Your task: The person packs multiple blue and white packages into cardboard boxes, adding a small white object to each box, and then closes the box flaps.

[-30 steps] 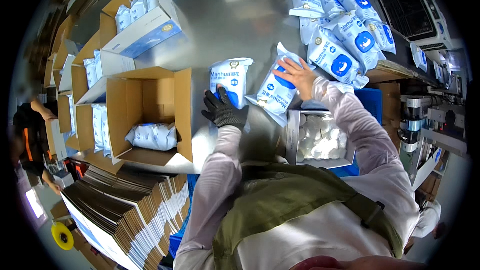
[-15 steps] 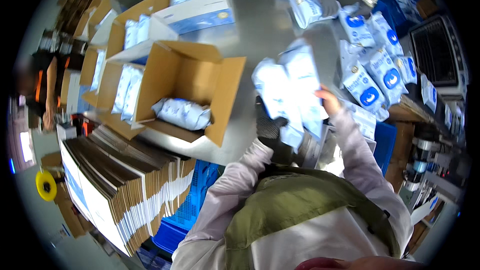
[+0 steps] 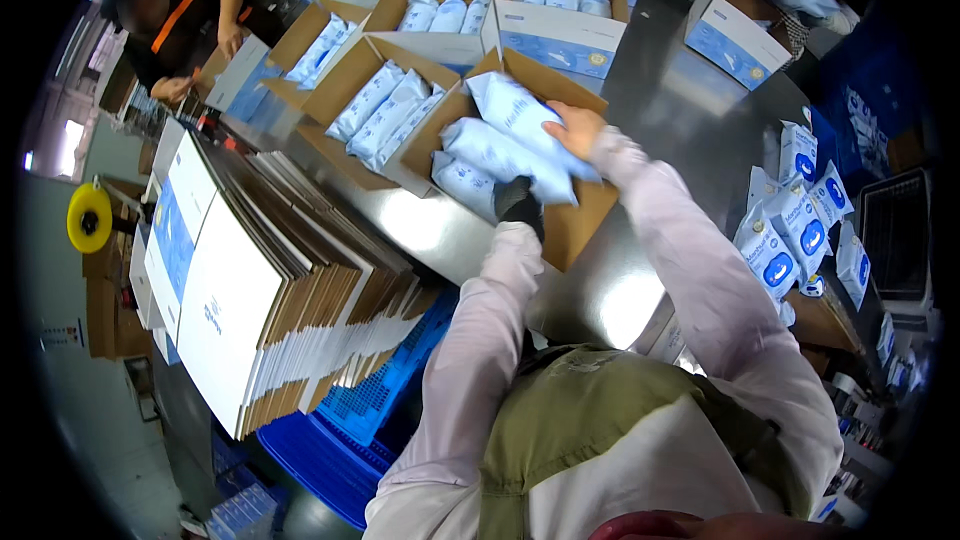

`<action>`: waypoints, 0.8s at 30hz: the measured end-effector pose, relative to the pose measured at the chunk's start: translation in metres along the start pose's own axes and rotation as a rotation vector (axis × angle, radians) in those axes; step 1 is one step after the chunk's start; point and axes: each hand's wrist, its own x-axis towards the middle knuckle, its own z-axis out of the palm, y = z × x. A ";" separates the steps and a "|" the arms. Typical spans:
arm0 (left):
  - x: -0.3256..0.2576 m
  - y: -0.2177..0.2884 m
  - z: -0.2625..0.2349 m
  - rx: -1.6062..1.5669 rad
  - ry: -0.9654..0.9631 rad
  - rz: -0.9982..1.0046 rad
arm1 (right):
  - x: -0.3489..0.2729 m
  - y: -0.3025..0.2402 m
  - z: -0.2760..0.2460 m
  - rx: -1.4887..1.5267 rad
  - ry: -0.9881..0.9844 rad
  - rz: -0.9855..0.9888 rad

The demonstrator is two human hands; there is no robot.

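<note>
Two soft pale-blue packets are at the mouth of an open cardboard box [image 3: 585,225] in front of me. My right hand [image 3: 574,130], bare, grips the upper packet [image 3: 515,112] along its right side. In a dark glove, my left hand [image 3: 517,202] closes on the lower end of the second packet [image 3: 490,148]; its fingertips are partly hidden. A third packet [image 3: 462,180] lies inside the box by its left wall. Both held packets tilt, their far ends toward the upper left.
Filled boxes [image 3: 375,125] stand left of and behind mine. Flattened cartons [image 3: 300,290] are stacked at left, above a blue crate [image 3: 370,400]. Packets [image 3: 790,230] pile up at right. One person [image 3: 190,30] works at far left; another handles packets by a box [image 3: 735,35] at far right.
Both hands have carried the two packets leftward from over the table to the open box. My view has turned left, and the packet pile at right looks smaller.
</note>
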 end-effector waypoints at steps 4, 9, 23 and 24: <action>-0.027 0.086 -0.006 0.446 -0.005 0.180 | 0.022 0.037 0.058 -0.300 0.100 0.058; -0.057 0.122 -0.003 0.943 -0.577 -0.031 | -0.084 0.044 0.057 -0.134 -0.058 0.095; -0.122 0.043 -0.058 0.782 -0.957 1.134 | -0.473 0.106 0.089 -0.094 0.551 0.816; -0.121 0.059 -0.055 0.744 -1.057 1.097 | -0.468 0.109 0.091 0.024 0.554 0.862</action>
